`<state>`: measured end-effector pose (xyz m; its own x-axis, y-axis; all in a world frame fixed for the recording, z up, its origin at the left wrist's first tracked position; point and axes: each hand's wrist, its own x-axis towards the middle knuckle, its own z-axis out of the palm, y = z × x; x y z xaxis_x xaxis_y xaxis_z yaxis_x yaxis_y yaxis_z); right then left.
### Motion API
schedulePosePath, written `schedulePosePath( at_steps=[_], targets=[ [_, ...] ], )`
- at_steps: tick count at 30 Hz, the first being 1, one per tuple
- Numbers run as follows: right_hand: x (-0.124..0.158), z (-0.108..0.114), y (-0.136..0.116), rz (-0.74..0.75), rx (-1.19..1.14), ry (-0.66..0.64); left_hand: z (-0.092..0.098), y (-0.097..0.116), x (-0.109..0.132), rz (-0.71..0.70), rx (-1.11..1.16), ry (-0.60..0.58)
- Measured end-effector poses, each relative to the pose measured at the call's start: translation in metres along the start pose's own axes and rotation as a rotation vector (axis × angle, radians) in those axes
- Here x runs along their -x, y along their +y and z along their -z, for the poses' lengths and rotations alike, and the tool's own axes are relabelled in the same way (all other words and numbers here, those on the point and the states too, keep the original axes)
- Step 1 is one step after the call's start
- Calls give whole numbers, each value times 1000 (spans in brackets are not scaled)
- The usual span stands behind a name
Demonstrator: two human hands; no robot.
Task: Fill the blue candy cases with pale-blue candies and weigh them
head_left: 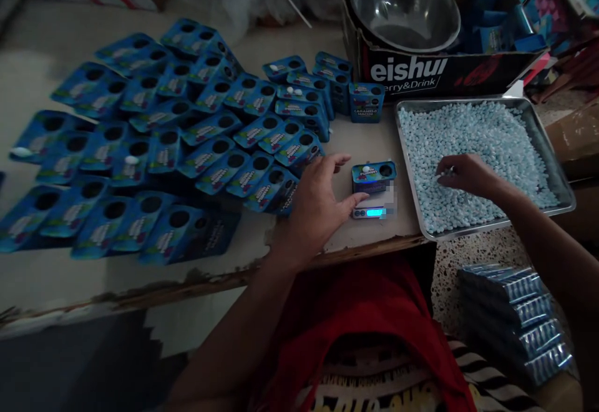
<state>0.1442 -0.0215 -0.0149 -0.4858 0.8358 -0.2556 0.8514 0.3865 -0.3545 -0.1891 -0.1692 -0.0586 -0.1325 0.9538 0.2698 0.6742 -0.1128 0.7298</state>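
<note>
My left hand point(322, 196) is open beside a small digital scale point(360, 213) with a lit blue display. Its thumb reaches to the scale's near left side, and the fingers are spread. On the scale lies a small blue candy box point(369, 173) with a dark round hole and one pale candy on top. My right hand point(470, 173) is over a metal tray point(564, 196), its fingers pinched together among many pale blue candies point(486, 131). A few candies show at the fingertips; the rest of the grip is hidden.
Rows of blue candy boxes point(206, 156) with dark holes cover the table's left and middle. A black cardboard box point(412, 75) at the back holds a steel bowl point(405, 6) and more blue boxes. Wrapped stacked packs point(519, 318) stand on the floor at right.
</note>
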Motion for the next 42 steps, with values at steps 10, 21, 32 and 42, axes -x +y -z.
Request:
schedulePosePath(
  at_steps=[10,21,32,42],
  targets=[
    [-8,16,-44,77,-447,23,4,10,-7,-179,45,130],
    [-32,21,-144,408,-149,-162,0,8,-30,-100,15,30],
    [-32,16,-118,291,-325,-78,-21,23,-39,-147,134,4],
    [-23,25,-169,435,344,-119,40,2,13,-116,-43,187]
  ],
)
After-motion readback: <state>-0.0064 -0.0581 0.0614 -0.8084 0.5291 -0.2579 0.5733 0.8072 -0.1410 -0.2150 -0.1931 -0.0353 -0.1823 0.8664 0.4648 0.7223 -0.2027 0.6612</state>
